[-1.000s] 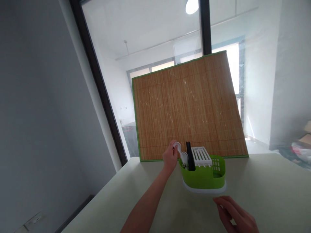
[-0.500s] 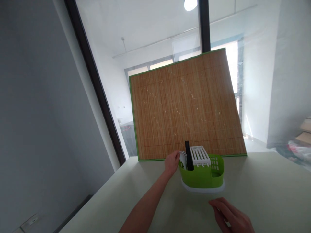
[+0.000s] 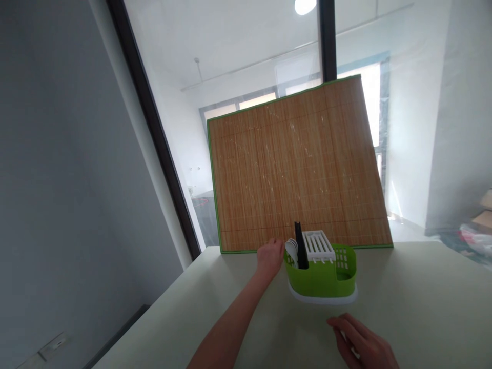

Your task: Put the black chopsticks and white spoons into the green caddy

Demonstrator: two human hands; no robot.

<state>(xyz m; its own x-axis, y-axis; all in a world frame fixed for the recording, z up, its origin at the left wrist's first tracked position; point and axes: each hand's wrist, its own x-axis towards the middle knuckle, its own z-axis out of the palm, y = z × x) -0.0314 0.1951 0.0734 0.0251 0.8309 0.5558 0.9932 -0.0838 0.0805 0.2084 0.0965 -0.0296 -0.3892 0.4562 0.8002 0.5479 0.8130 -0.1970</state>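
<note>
A green utensil holder [image 3: 321, 282] with a white base stands on the pale table. White spoons [image 3: 292, 250] lean in its left compartment, beside black chopsticks [image 3: 302, 248]. A white slatted rack [image 3: 317, 245] sits over the middle, while the right compartment has a low cut-out front. My left hand [image 3: 270, 256] is at the holder's left end, right by the spoons; its fingers are curled, their tips turned away, and what they grip, if anything, is hidden. Lower right, in front of the holder, my right hand [image 3: 359, 338] hovers with thumb and fingers together, nothing seen in it.
A bamboo mat [image 3: 295, 169] with green edging leans upright behind the holder against the glass. The pale table [image 3: 407, 307] spreads around it. A dark window frame [image 3: 154, 123] and grey wall [image 3: 77, 179] rise on the left. Boxes [image 3: 485, 210] lie beyond at far right.
My left hand has shifted slightly; its fingertips, earlier at the spoons' tops, now curl beside them, and the spoons show more fully. My right hand has hardly moved. The view has shifted a little.
</note>
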